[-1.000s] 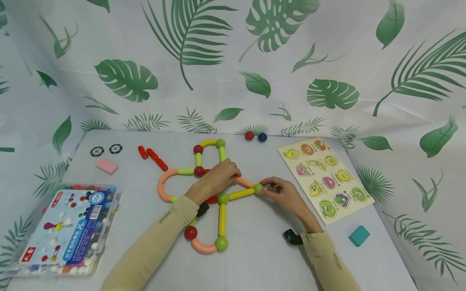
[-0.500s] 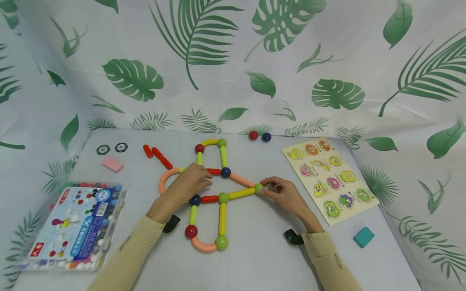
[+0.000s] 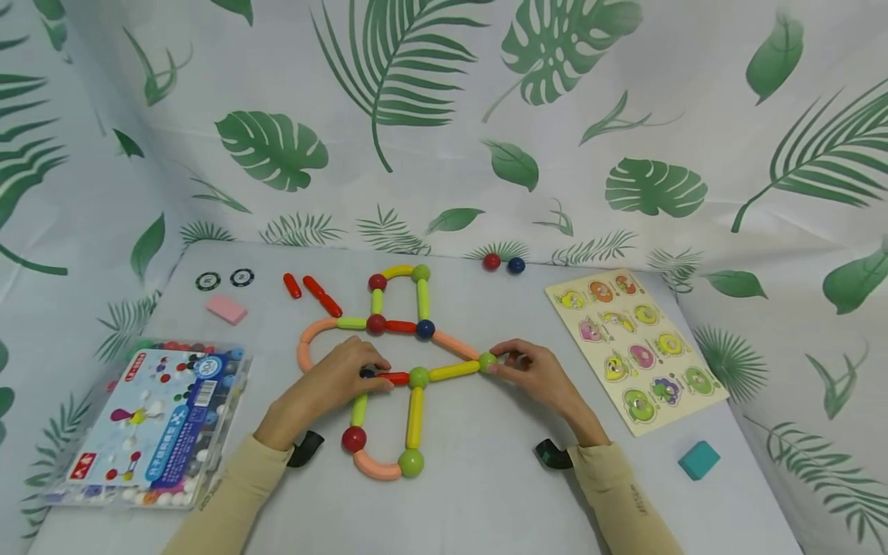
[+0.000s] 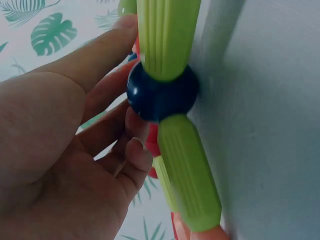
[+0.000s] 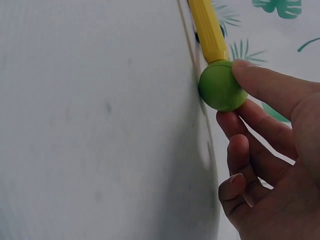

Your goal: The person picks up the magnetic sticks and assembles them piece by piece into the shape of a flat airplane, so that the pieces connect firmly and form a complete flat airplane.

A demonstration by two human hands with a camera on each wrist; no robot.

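- Head view: we are looking down on a white table [image 3: 486, 478] where a flat figure of rods and balls [image 3: 395, 362] is lying at the middle. The left hand [image 3: 326, 385] is resting on the figure's left part, fingertips at a dark blue ball [image 3: 366, 373] beside a red rod [image 3: 394, 378]. The right hand [image 3: 537, 374] is touching a green ball [image 3: 488, 361] at the figure's right tip, where a yellow rod [image 3: 452, 371] and a salmon rod [image 3: 454, 344] are meeting.
- Also lying about – a clear box of parts [image 3: 149, 424] at the left, a fruit puzzle board [image 3: 634, 347] at the right, a teal block [image 3: 698, 459] near the front right, a pink block [image 3: 226, 310] at the back left.
- Left wrist view: the left hand [image 4: 60, 150] is curling round the dark blue ball [image 4: 160, 95], thumb and fingers touching it; light green rods [image 4: 187, 170] are joining it above and below.
- Right wrist view: the right hand [image 5: 270, 150] is pinching the green ball [image 5: 220, 86] – thumb on top, a finger just beneath; the yellow rod [image 5: 207, 27] is running up from it.
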